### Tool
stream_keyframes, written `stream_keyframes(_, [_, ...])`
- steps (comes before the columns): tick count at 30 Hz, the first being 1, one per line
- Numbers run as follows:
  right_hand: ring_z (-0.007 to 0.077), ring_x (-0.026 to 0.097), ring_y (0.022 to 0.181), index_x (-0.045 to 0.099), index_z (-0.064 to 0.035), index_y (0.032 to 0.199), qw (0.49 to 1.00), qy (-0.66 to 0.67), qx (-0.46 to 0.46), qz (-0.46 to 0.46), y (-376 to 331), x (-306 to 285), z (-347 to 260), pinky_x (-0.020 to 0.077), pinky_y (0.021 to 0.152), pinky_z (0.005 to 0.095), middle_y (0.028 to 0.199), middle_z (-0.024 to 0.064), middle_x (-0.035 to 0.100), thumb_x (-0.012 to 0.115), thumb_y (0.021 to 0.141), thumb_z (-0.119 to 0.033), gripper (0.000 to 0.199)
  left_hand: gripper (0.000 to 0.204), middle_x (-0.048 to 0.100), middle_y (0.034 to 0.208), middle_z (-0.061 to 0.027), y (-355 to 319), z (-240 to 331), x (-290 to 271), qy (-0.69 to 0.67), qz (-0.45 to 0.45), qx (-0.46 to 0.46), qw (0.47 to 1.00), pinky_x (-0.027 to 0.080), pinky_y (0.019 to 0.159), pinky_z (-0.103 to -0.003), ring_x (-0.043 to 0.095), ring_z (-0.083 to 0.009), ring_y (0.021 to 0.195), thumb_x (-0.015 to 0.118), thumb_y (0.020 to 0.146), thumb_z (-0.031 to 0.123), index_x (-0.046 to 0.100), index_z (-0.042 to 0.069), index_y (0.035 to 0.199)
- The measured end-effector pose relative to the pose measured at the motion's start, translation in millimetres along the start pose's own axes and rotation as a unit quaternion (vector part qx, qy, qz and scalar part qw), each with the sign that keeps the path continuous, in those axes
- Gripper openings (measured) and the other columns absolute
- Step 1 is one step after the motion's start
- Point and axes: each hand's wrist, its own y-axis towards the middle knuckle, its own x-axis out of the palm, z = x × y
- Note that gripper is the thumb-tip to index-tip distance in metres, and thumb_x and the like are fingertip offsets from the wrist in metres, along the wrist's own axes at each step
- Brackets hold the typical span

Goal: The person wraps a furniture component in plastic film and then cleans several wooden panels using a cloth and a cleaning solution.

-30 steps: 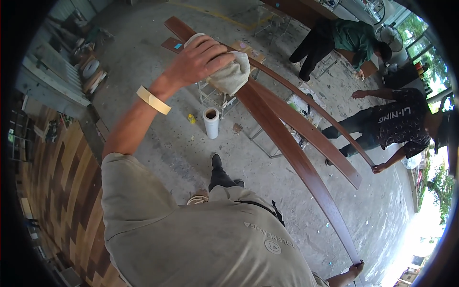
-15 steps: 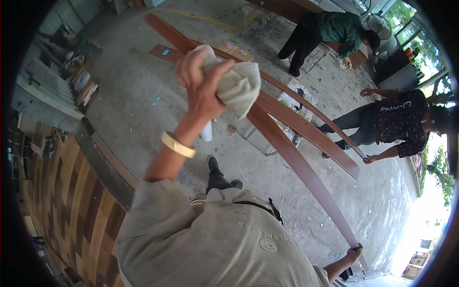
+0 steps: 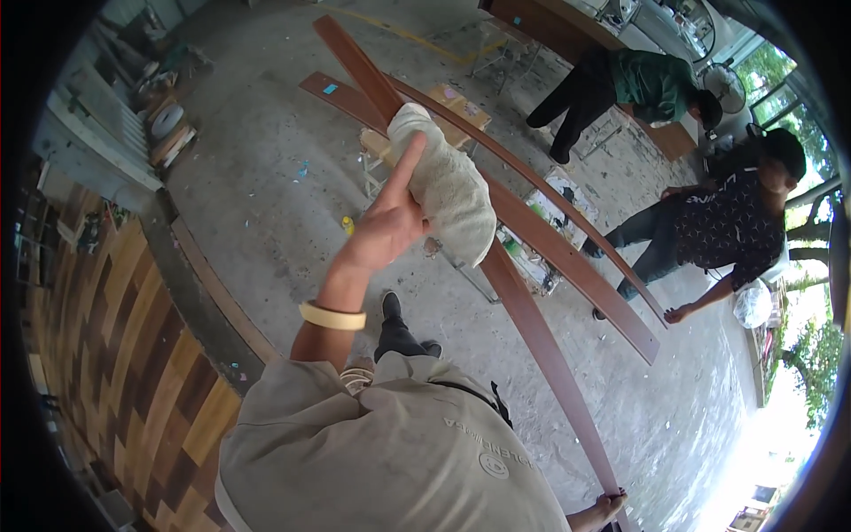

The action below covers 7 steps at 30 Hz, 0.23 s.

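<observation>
My left hand [image 3: 390,226] holds a pale, crumpled cloth [image 3: 450,199] wrapped over a long reddish-brown wooden board [image 3: 551,359]. One finger stretches along the cloth; the others are hidden by it. At the lower right, my right hand [image 3: 610,505] is closed round the board's near end. The board slants from the upper left down to that hand. Beyond it lies another brown board [image 3: 576,257] with a small blue tag near its far end, supported on stands partly hidden below. A thinner brown strip [image 3: 532,175] runs behind, its near end at a co-worker's hand [image 3: 679,314].
A co-worker in a dark patterned shirt [image 3: 727,222] stands at the right. Another, in a green top [image 3: 651,84], bends over farther back. Cardboard [image 3: 461,105] and a littered, spattered sheet [image 3: 541,275] lie beneath the boards. Patterned wooden flooring [image 3: 133,355] is at the left.
My left hand and the cloth have shifted right and slightly nearer along the board, the cloth now spread longer. My right hand appears farther left and lower. The patterned-shirt co-worker's head has come into view.
</observation>
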Motion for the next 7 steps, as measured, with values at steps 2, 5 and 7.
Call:
stream_keyframes(2, [0.0174, 0.052, 0.083, 0.057, -0.0057, 0.089, 0.999, -0.005, -0.029, -0.033, 5, 13, -13, 0.0420, 0.083, 0.0295, 0.085, 0.0037, 0.053, 0.056, 0.088, -0.023, 0.018, 0.095, 0.022, 0.151, -0.0089, 6, -15, -10, 0.517, 0.147, 0.149, 0.830, 0.030, 0.108, -0.035, 0.029, -0.0204, 0.135, 0.061, 0.083, -0.002, -0.004, 0.016, 0.150])
stream_keyframes(5, [0.0180, 0.054, 0.084, 0.059, -0.0065, 0.089, 0.996, -0.003, -0.062, -0.071, -8, 39, -1, 0.0440, 0.084, 0.0303, 0.085, 0.0044, 0.056, 0.061, 0.085, -0.024, 0.018, 0.089, 0.024, 0.151, -0.0106, 13, -34, -1, 0.406, 0.157, 0.218, 0.873, 0.031, 0.108, -0.036, 0.036, -0.0215, 0.132, 0.061, 0.085, 0.001, 0.000, 0.012, 0.150])
stream_keyframes(7, [0.0192, 0.052, 0.097, 0.054, -0.0011, 0.116, 0.997, 0.064, 0.004, 0.043, -16, 49, 5, 0.0418, 0.090, 0.0325, 0.103, 0.0069, 0.057, 0.068, 0.079, -0.022, 0.045, 0.092, 0.022, 0.152, -0.0094, 20, -31, 7, 0.302, 0.199, 0.229, 0.904, 0.032, 0.108, -0.040, 0.036, -0.0230, 0.132, 0.063, 0.085, 0.004, -0.002, 0.016, 0.150])
